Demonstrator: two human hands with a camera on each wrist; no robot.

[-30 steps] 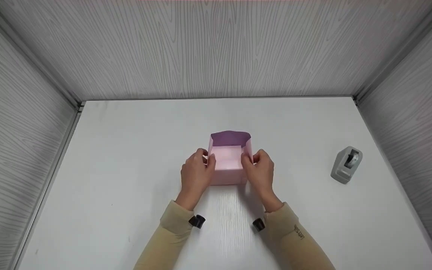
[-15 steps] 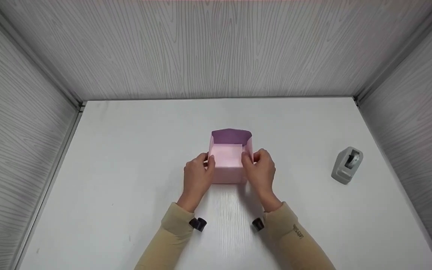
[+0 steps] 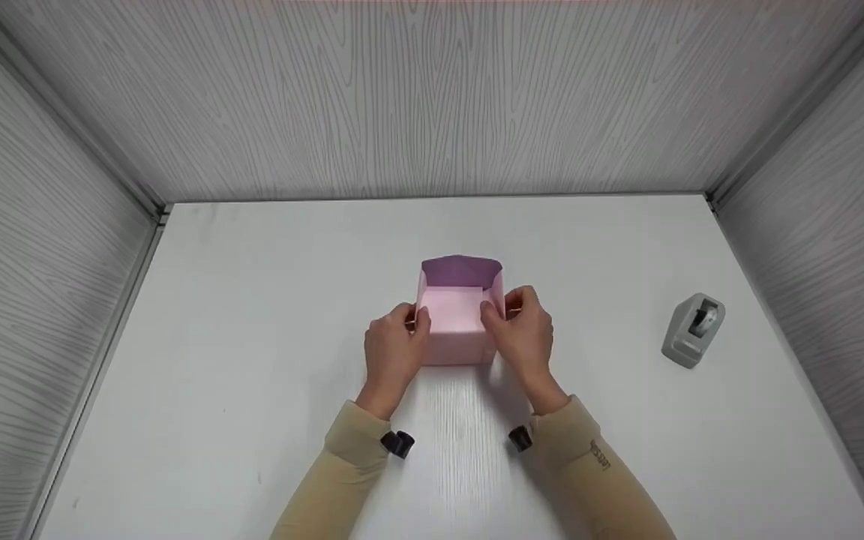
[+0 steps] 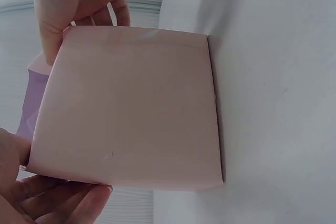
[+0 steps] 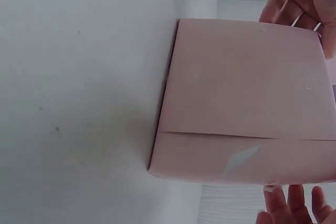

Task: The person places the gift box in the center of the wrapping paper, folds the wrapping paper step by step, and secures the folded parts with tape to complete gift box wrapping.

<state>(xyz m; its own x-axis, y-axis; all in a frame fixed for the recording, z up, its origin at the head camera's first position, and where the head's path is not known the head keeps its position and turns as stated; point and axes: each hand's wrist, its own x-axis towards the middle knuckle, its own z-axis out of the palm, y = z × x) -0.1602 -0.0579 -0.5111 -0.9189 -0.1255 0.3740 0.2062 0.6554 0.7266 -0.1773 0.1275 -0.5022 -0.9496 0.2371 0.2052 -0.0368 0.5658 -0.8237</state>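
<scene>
A small pink box with a raised purple-lined flap at its far side stands on the white table. My left hand grips its left wall, thumb at the top edge and fingers outside. On the opposite side, my right hand holds the right wall between thumb and fingers. The left wrist view shows the smooth front wall between both hands. A pale, shiny strip, like clear tape, lies across a side panel near the corner in the right wrist view. Parts of the fingers are hidden behind the box.
A grey tape dispenser holding a roll stands to the right on the white table. Grey wood-grain panels enclose the table at the back and both sides. Small black cameras sit at the cuffs.
The box has shifted slightly away from me. My right hand has moved a little forward along the right wall, its fingers farther up the side. The left hand keeps its hold.
</scene>
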